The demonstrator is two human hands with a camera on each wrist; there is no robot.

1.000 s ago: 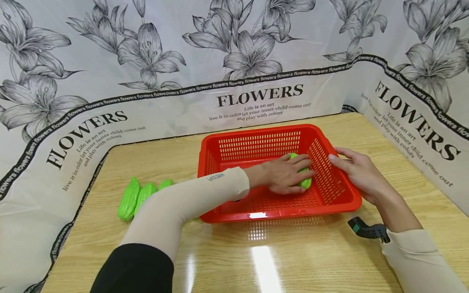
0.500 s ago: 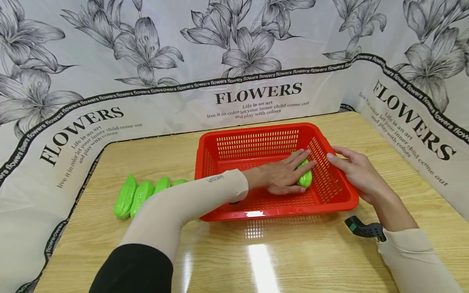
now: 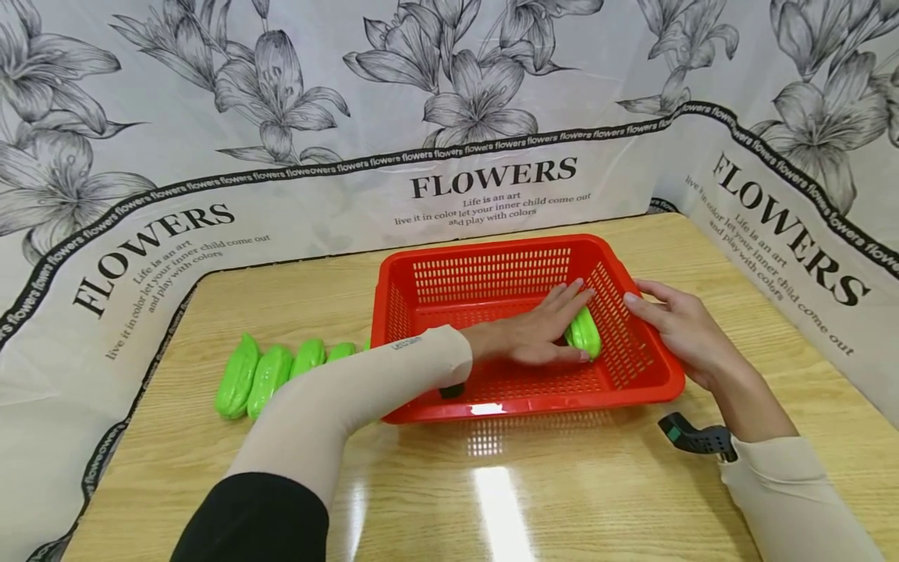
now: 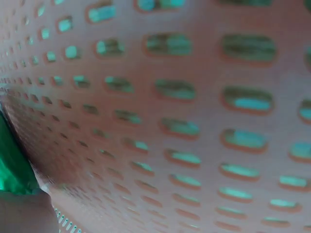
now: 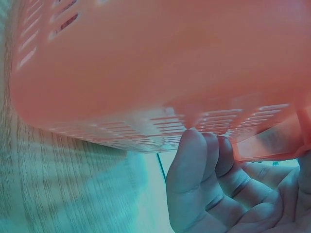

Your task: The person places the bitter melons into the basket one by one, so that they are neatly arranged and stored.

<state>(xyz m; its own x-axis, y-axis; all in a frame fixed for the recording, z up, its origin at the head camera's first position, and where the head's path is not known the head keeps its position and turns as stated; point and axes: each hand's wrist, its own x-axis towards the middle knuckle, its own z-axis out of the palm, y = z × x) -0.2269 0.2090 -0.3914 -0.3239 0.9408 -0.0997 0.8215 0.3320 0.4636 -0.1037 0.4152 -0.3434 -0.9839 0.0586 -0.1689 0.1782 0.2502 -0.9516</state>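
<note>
Two pale sleeves (image 3: 372, 390) lead in from the near edge; the left one crosses the left rim of the red basket (image 3: 534, 407); a dark wrist mount (image 3: 695, 439) sits at the right wrist. Head view gives the whole layout; right wrist view adds the basket's outer wall and the curled right fingers, largely hidden from above; left wrist view is mostly slotted wall, with a slip of green and a bit of hand at its left edge.

Ridged green piece (image 3: 584, 334): inside the basket at its right end, near the right end wall; long axis runs near to far, roughly along that wall, near end turned slightly rightward; far end covered by the left fingers.

Left hand (image 3: 534, 337): fingers extended, slightly apart, over the far part of the piece; thumb tip at its near end; pressure cannot be told. Right hand (image 3: 677, 332): thumb on the basket's right rim, other fingers curled close together on the outer side; clamped on the rim.

Wood-grain bench (image 3: 597, 492): left of the basket, a row of green pieces (image 3: 270, 380), at least four, side by side, far ends leaning right; left forearm hides part; beyond, floral cloth (image 3: 485, 109) lettered FLOWERS.
</note>
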